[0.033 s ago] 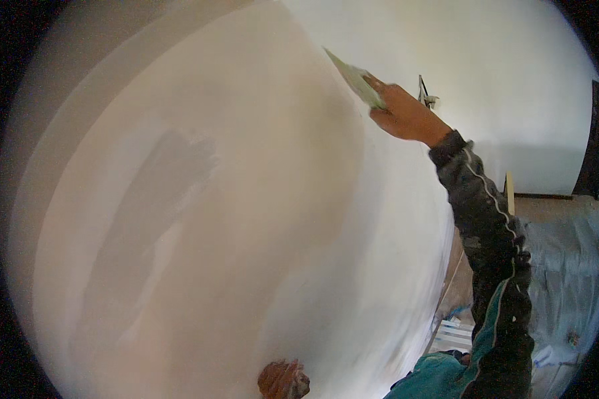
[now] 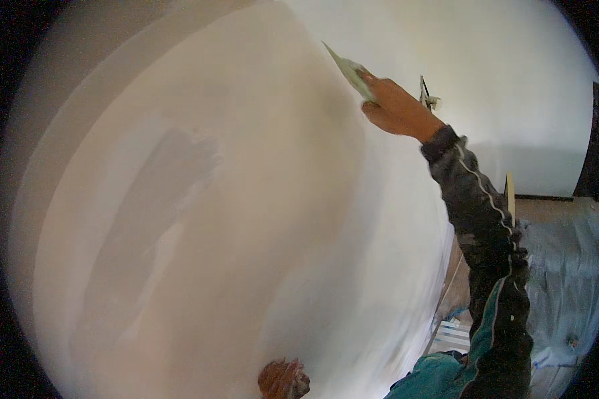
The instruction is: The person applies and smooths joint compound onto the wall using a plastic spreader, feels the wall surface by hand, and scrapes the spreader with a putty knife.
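My right hand (image 2: 398, 108) is closed on a thin, pale green, blade-like tool (image 2: 349, 72), seen nearly edge-on with its pointed end toward the upper left. The tool lies along the line where the beige wall (image 2: 259, 193) meets the whiter wall (image 2: 499, 60). Whether its edge presses on the surface I cannot tell. A long grey patch (image 2: 140, 206) marks the beige wall to the left. My left hand does not show. At the lower edge sits a rough reddish-brown lump (image 2: 283, 379), cut off by the picture, whose kind I cannot make out.
Behind my wrist, a small fitting with a dark, thin part (image 2: 427, 96) juts from the white wall. Translucent plastic sheeting (image 2: 566, 279) covers the floor at right. A white slatted object (image 2: 452, 334) stands low beside my sleeve, and a yellowish strip (image 2: 510, 193) rises behind my forearm.
My right hand has shifted slightly up and to the left with the green tool, and the forearm has followed. The brown lump stays in place.
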Demonstrator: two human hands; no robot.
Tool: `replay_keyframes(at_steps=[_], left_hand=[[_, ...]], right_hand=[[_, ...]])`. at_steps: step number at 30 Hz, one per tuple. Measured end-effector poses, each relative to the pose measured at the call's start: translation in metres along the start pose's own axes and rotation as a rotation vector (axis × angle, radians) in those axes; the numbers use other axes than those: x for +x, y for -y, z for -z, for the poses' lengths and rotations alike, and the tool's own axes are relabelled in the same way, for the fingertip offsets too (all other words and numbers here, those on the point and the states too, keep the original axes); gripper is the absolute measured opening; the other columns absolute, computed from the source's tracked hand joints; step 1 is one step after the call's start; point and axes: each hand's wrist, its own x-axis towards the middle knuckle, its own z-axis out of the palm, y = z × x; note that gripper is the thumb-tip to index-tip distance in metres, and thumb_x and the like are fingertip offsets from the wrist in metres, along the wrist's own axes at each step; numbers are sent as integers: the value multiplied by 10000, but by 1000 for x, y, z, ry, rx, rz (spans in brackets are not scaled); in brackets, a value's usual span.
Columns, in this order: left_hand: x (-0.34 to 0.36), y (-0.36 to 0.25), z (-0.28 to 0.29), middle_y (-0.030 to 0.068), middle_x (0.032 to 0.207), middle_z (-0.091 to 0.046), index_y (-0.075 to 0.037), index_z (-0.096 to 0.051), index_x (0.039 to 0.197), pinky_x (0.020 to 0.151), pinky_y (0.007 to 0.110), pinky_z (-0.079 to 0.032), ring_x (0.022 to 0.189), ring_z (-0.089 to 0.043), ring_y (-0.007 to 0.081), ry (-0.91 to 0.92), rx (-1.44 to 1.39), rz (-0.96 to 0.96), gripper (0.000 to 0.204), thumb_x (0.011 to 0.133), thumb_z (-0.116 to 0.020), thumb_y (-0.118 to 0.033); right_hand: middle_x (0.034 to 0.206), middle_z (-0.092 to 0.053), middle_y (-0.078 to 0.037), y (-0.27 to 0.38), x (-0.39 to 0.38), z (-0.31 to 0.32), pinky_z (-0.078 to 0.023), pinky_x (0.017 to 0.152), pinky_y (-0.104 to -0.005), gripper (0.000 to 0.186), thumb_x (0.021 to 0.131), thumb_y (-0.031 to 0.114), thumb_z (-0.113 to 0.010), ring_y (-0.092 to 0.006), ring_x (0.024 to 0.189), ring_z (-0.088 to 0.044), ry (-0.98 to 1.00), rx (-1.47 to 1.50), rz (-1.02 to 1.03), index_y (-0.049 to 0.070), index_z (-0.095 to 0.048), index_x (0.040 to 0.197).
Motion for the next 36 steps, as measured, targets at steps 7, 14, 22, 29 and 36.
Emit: replay_keyframes(at_steps=[7, 14, 22, 29, 36], left_hand=[[2, -3, 2, 91, 882, -660, -46, -622, 853, 747, 408, -527, 825, -635, 252, -102, -12, -21, 100, 775, -567, -75], [20, -17, 10, 98, 909, -652, -13, -621, 916, 724, 410, -531, 836, -632, 262, -163, -15, -24, 165, 775, -571, -84], [25, -17, 1, 94, 881, -648, -28, -624, 914, 745, 432, -515, 826, -629, 268, 37, -23, 69, 177, 768, -576, -115], [-6, -22, 17, 93, 870, -645, -47, -628, 879, 780, 444, -499, 850, -626, 275, -55, -54, 56, 153, 755, -568, -113], [-15, 30, 51, 103, 878, -650, -27, -604, 931, 754, 425, -524, 815, -635, 272, -47, -61, 2, 180, 770, -538, -77]], right_hand=[[911, -602, -256, 105, 32, -42, -505, 687, -451, 516, 778, 116, -515, -372, 755, -609, -119, -399, 83, -120, -380, 1216], [1191, -541, -173, 87, 26, 31, -538, 639, -420, 657, 733, 60, -480, -312, 814, -633, -336, -341, 349, 224, -353, 1357], [1315, -462, -101, -22, 132, 31, -447, 941, -388, 623, 726, -21, -546, -282, 1100, -528, -384, -535, 447, 182, -441, 1306], [1308, -450, -139, -4, 144, 38, -447, 919, -427, 658, 704, -25, -498, -351, 1033, -542, -321, -386, 515, 160, -381, 1324], [1254, -488, -174, 46, 144, 19, -425, 964, -374, 570, 693, -66, -555, -338, 1088, -505, -174, -335, 474, 42, -476, 1247]])
